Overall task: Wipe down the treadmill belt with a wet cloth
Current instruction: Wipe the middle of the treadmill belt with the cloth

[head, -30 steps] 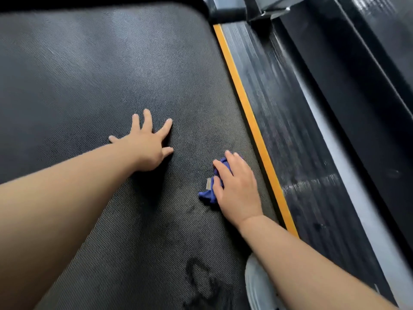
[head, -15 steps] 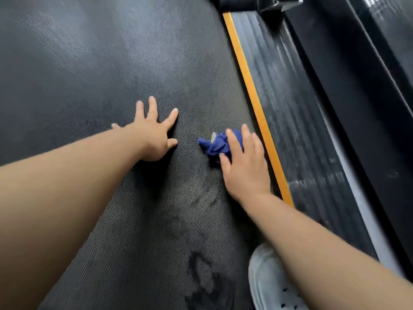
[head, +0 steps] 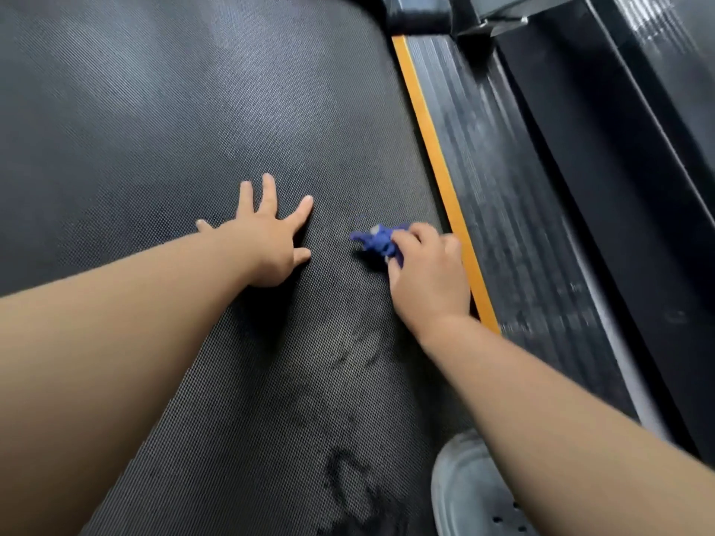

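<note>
Left hand (head: 267, 241) lies flat on the treadmill belt (head: 174, 110), fingers straight and spread, holding nothing. Right hand (head: 429, 276) is well apart from it, fingers curled over a bunched blue cloth (head: 377, 241), gripping it against the belt. The cloth sits on the belt's right portion, near the orange stripe (head: 437, 172) that borders the ribbed side rail (head: 503, 195). Part of the cloth protrudes left of the fingers. Dark wet marks (head: 360, 493) show on the belt at bottom centre. A white shoe (head: 464, 493) rests beside them, partly under the right forearm.
</note>
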Available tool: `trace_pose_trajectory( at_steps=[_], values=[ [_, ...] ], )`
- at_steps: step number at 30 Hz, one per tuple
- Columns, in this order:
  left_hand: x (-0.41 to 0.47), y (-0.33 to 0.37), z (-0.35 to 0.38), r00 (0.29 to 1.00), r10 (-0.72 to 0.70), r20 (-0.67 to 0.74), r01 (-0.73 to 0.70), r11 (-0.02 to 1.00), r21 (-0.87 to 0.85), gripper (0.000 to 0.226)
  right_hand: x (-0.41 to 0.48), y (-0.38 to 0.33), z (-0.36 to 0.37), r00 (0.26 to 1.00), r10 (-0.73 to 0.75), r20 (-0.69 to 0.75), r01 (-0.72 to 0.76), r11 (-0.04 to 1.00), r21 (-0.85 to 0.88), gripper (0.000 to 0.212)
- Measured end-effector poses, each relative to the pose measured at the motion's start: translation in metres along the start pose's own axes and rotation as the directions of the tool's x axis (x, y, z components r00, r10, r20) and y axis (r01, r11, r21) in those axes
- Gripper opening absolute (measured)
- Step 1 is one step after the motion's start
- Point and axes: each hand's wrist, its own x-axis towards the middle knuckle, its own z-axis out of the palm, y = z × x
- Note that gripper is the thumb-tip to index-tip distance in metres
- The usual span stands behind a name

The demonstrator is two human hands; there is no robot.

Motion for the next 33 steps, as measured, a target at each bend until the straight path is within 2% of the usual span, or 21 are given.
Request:
trace_pose_trajectory(
  at_steps=[2, 6, 9, 11, 14, 16, 21, 23, 28, 30, 33],
  values=[
    [0.0, -0.002, 0.0, 1.0, 0.013, -0.025, -0.013, 1.0, -0.001, 0.073, -0.004, 0.004, -0.003, 1.0, -0.002, 0.015, 0.002, 1.0, 0.018, 0.019],
    [0.005, -0.006, 0.0, 0.996, 0.035, -0.084, -0.034, 0.999, 0.011, 0.077, 0.063, -0.002, -0.002, 0.995, -0.093, 0.041, 0.096, 0.992, -0.079, 0.022],
    [0.008, -0.008, 0.003, 0.995, 0.017, -0.098, -0.015, 1.0, 0.016, 0.079, 0.108, -0.011, -0.009, 0.997, 0.022, 0.069, -0.012, 0.99, -0.139, 0.024],
    [0.009, -0.006, 0.001, 0.992, 0.008, -0.125, -0.005, 1.0, 0.025, 0.083, 0.097, -0.022, -0.011, 0.994, 0.054, 0.097, -0.036, 0.983, -0.183, 0.028],
    [0.006, -0.003, -0.013, 0.974, -0.006, -0.225, 0.018, 0.999, 0.052, 0.096, 0.046, -0.031, -0.011, 0.978, 0.008, 0.21, 0.046, 0.967, -0.252, 0.053],
    [0.011, 0.0, -0.024, 0.964, -0.012, -0.267, 0.026, 0.998, 0.05, 0.105, 0.034, -0.024, -0.021, 0.96, -0.04, 0.279, 0.116, 0.959, -0.26, 0.058],
    [0.036, 0.005, -0.042, 0.997, -0.05, -0.052, 0.047, 0.997, -0.06, 0.132, 0.086, -0.003, -0.03, 0.937, -0.207, 0.282, 0.271, 0.939, -0.214, 0.034],
    [0.039, 0.006, -0.046, 0.999, -0.045, -0.023, 0.043, 0.997, -0.056, 0.136, 0.094, -0.002, -0.021, 0.95, -0.199, 0.24, 0.243, 0.955, -0.17, 0.027],
    [0.043, 0.003, -0.041, 0.999, -0.035, -0.023, 0.033, 0.998, -0.062, 0.135, 0.151, -0.01, -0.014, 0.992, -0.079, 0.094, 0.089, 0.99, -0.112, 0.026],
    [0.045, 0.003, -0.043, 0.999, -0.033, -0.013, 0.032, 0.998, -0.059, 0.134, 0.182, -0.015, -0.016, 0.994, -0.051, 0.101, 0.064, 0.99, -0.128, 0.027],
    [0.046, 0.004, -0.043, 0.999, -0.036, -0.005, 0.036, 0.998, -0.056, 0.133, 0.193, -0.016, -0.008, 0.983, -0.098, 0.152, 0.123, 0.979, -0.163, 0.035]
  ],
)
